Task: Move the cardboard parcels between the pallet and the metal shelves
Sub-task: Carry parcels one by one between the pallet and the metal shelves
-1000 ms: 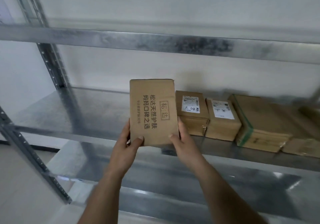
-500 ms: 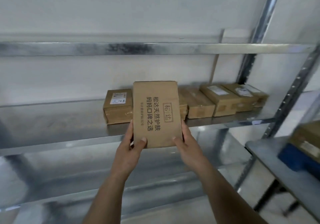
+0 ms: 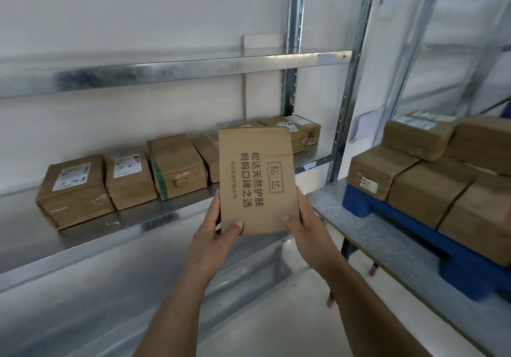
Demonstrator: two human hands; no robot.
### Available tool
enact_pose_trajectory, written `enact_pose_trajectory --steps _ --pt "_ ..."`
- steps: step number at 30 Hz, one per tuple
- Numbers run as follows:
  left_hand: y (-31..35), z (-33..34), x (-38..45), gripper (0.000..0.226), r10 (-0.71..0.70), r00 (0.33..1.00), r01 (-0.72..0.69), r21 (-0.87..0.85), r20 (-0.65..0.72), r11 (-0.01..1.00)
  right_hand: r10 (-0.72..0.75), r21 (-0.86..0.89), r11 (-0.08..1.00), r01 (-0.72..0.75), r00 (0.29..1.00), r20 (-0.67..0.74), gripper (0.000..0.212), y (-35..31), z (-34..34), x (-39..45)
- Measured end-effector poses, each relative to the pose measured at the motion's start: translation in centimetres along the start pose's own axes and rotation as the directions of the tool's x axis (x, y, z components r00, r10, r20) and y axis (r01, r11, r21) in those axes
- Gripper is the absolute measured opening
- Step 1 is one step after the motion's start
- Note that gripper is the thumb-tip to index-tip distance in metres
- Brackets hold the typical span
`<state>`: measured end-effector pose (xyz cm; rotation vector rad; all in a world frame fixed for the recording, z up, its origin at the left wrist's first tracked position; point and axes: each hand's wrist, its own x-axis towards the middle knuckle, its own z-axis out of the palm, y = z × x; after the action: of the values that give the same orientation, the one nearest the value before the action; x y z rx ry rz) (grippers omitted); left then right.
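Both arms reach forward, left hand (image 3: 211, 242) and right hand (image 3: 309, 232) raised, thumbs on top, fingers curled in a grip.

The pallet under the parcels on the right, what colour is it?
Blue; the pallet shows best in the head view.

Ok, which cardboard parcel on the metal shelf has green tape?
The third brown cardboard parcel from the left on the metal shelf; a green band wraps its left edge, while its neighbours show none.

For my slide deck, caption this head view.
Both hands hold a printed cardboard parcel before shelved parcels.
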<state>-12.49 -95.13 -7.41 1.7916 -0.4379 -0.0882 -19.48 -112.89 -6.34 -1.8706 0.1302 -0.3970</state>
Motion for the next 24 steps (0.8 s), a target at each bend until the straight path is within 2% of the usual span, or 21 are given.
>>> enact_pose_trajectory --steps 6,10,14,19,24 --pt "1.3 7.4 4.5 0.074 0.043 0.985 -0.036 -0.045 0.169 0.998 -0.022 0.063 0.998 0.03 0.991 -0.13 0.047 1.9 -6.8 1.0" --pt "2.6 12.7 7.7 0.074 0.055 0.968 -0.037 -0.077 0.245 0.996 0.049 0.057 0.998 -0.038 0.977 -0.207 0.063 3.2 -12.0 2.5" --pt "3.7 17.0 11.5 0.072 0.102 0.944 -0.066 -0.125 0.314 0.99 0.036 -0.007 0.999 -0.04 0.945 -0.325 0.062 3.8 -16.0 4.2" --pt "5.4 22.4 15.0 0.073 0.166 0.888 -0.115 -0.143 0.428 0.983 0.077 -0.043 0.993 -0.108 0.889 -0.452 0.065 5.0 -20.8 5.1" --pt "7.3 27.3 15.3 0.073 0.258 0.823 -0.176 -0.204 0.507 0.963 0.054 -0.036 0.995 -0.088 0.837 -0.545 0.061 5.7 -24.9 3.4"
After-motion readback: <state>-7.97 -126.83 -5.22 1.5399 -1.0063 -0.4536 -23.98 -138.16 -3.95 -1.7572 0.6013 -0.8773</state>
